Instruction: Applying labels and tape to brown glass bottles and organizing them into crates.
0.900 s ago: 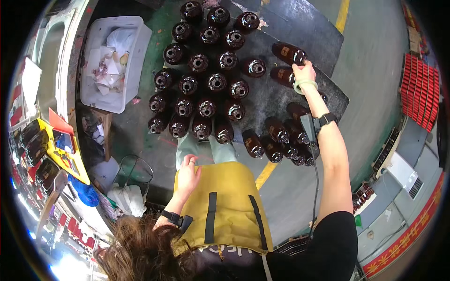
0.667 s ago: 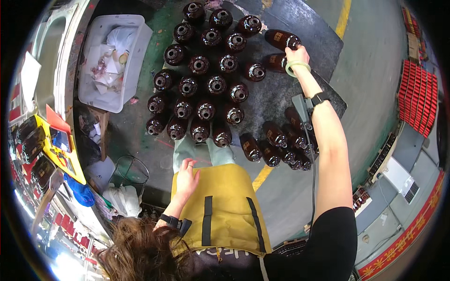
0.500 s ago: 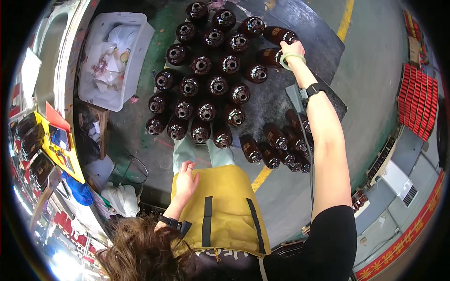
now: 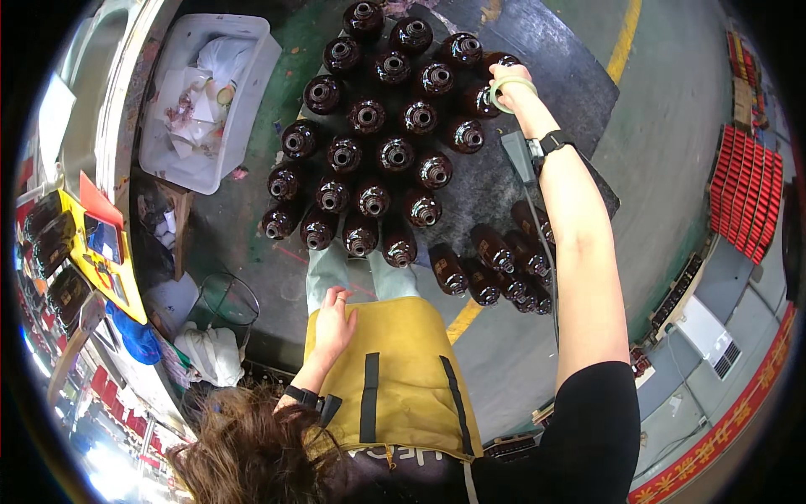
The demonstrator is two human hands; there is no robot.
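Note:
My right hand reaches to the far right end of a group of dark brown glass bottles. Its fingers are closed around the top of an upright bottle, and the hand partly hides it. Just below that hand stands another brown bottle. Over the upper part of my yellow apron, my left hand hangs with loosely bent fingers apart, holding nothing. Standing bottles with open necks fill several uneven rows on a dark board.
A smaller cluster of brown bottles stands near the board's lower right. At the left is a translucent bin with bags and scraps. A wire hoop lies lower left. Stacked red items stand far right.
The two bottles by my right hand were leaning and now stand upright beside the group. My right hand has shifted slightly left. The left hand has barely moved.

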